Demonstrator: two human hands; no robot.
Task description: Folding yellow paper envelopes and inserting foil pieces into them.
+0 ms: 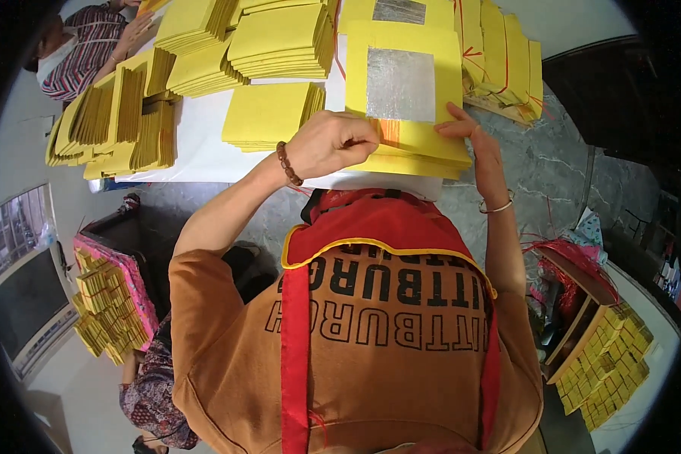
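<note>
In front of me lies a stack of yellow paper sheets (401,39), the top one bearing a silver foil square (401,85) and an orange patch (388,132) near its close edge. My left hand (331,144), with a brown bead bracelet at its wrist, is closed like a fist beside the orange patch. Whatever its fingers may pinch is hidden. My right hand (478,142) is open, fingers stretched along the right edge of the top sheet, thumb side touching the paper. A smaller folded yellow paper pile (265,113) sits just left of my left hand.
Several folded yellow bundles (280,45) cover the table's far left. Bundles tied with red string (499,53) stand at the far right. Another person (91,45) works at the far left. Yellow blocks are stacked at lower left (110,303) and lower right (605,363).
</note>
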